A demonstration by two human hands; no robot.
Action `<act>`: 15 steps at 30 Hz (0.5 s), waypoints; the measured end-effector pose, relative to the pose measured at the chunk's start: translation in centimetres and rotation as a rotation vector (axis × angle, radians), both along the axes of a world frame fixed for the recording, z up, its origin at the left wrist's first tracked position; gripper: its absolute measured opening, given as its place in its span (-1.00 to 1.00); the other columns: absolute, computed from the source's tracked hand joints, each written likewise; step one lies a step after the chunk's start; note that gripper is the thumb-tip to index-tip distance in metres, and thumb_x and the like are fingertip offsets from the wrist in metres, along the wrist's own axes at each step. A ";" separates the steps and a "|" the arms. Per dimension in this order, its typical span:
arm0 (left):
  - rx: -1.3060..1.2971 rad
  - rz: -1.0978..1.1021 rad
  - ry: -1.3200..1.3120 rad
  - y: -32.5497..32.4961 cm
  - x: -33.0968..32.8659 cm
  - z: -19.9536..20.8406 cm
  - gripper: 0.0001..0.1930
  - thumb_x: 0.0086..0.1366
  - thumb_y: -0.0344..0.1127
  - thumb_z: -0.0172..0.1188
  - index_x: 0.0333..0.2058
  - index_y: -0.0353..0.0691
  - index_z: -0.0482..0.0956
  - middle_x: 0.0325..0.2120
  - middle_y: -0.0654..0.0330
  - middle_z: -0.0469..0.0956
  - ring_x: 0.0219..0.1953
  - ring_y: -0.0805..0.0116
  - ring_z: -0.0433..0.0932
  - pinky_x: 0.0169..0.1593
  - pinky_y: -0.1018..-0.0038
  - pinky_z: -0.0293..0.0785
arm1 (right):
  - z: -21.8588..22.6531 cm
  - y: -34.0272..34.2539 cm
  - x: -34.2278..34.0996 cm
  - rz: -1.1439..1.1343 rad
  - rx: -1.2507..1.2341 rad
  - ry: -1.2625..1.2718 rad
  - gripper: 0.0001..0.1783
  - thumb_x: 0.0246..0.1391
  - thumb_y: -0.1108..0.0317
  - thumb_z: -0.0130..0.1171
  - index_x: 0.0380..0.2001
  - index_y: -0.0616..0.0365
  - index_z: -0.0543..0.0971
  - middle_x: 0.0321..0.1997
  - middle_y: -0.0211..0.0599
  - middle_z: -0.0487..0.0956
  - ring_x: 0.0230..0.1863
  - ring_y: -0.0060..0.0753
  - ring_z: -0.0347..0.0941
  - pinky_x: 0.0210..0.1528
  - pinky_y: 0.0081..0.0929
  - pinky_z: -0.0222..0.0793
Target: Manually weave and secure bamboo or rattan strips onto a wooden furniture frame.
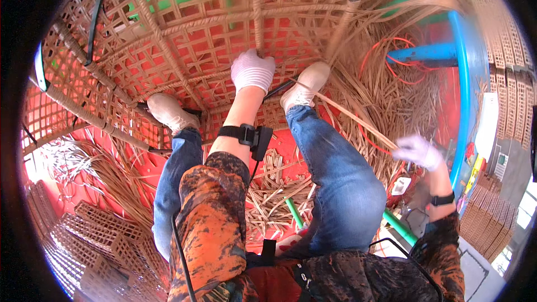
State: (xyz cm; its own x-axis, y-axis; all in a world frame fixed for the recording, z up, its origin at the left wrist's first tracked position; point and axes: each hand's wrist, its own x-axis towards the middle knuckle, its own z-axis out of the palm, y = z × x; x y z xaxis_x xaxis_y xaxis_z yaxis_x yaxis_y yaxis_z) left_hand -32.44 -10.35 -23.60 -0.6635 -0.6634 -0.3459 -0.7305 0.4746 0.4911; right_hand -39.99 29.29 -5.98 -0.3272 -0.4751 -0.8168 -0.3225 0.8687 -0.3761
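A large open-weave rattan panel (207, 50) with thick wrapped ribs spans the upper part of the view, standing before my feet. My left hand (253, 71), in a white knit glove, is closed on the panel's weave beside an upright rib; its fingertips are hidden. A long, flat rattan strip (352, 114) runs slantwise from near my right shoe to my right hand (418, 151). That gloved hand, slightly blurred, pinches the strip's end, out to the right of my knee. My shoes (310, 84) rest against the panel's lower part.
Loose rattan strips (411, 100) are heaped at the right, with orange cord (386, 50) among them. A blue tubular frame (461, 106) stands beyond. Short offcuts (274, 190) and a green tube (293, 212) lie between my legs on the red floor. Stacked woven panels (106, 246) sit lower left.
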 end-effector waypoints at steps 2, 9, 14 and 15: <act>0.043 0.008 0.026 0.1 -0.5 -0.3 -0.55 0.07 -0.05 0.13 -0.14 -0.24 0.57 -0.26 -0.08 0.58 -0.13 -0.02 0.54 -0.01 0.26 0.44 | 0.1 7.3 1.9 -0.355 0.139 -0.019 -0.76 0.03 0.19 0.20 -0.53 0.14 0.59 -0.69 -0.47 0.37 -0.63 -0.65 0.27 -0.58 -0.57 0.18; 0.150 0.048 0.310 0.0 0.7 -2.3 -0.71 0.15 -0.29 0.06 -0.18 -0.25 0.58 -0.28 -0.12 0.57 -0.16 -0.05 0.53 -0.04 0.23 0.44 | -8.2 16.3 2.5 0.369 0.311 0.131 -0.82 -0.01 0.31 0.13 -0.33 0.12 0.56 -0.41 -0.09 0.57 -0.33 0.02 0.50 -0.31 -0.22 0.40; 0.207 0.087 0.317 -2.3 2.5 -4.4 -0.73 0.16 -0.33 0.06 -0.17 -0.14 0.61 -0.26 -0.07 0.58 -0.16 -0.02 0.54 -0.05 0.28 0.45 | -9.9 -6.3 -2.3 0.289 -0.242 0.623 -0.73 0.13 0.16 0.02 -0.25 0.12 0.49 -0.24 -0.03 0.55 -0.18 0.05 0.47 -0.14 -0.12 0.39; 0.190 0.069 0.285 -2.9 2.7 -4.4 -0.73 0.16 -0.33 0.07 -0.17 -0.13 0.62 -0.27 -0.07 0.58 -0.16 0.00 0.55 -0.04 0.30 0.45 | -10.6 -10.4 -2.9 0.309 -0.335 0.665 -0.71 0.15 0.16 -0.01 -0.21 0.12 0.51 -0.20 -0.06 0.56 -0.15 0.04 0.47 -0.10 -0.15 0.40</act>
